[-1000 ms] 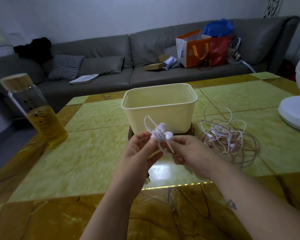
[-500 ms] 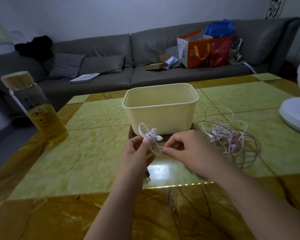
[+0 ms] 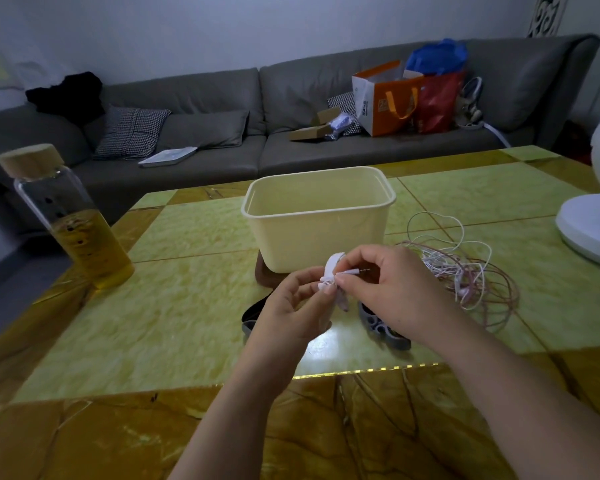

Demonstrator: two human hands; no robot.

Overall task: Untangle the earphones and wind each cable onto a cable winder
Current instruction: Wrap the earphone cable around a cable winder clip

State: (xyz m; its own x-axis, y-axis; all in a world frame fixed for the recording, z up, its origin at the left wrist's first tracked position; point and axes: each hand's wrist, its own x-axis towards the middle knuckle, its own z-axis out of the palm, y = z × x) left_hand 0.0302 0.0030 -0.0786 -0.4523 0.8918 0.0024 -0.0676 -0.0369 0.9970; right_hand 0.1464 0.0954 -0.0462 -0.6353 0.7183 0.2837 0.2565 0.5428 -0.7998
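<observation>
white earphone bundle (image 3: 331,271) light, floppy (springs loose); left hand (image 3: 291,313) pinches coil, right hand (image 3: 392,285) pinches plug (image 3: 355,271).

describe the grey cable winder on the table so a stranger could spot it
Start at the cream rectangular plastic tub on the yellow-green stone table. Nearer the camera, partly under the right hand, lies the grey plastic cable winder. Unlike the tangled pink-white earphone cables beside it, it's solid, with round holes.
</observation>
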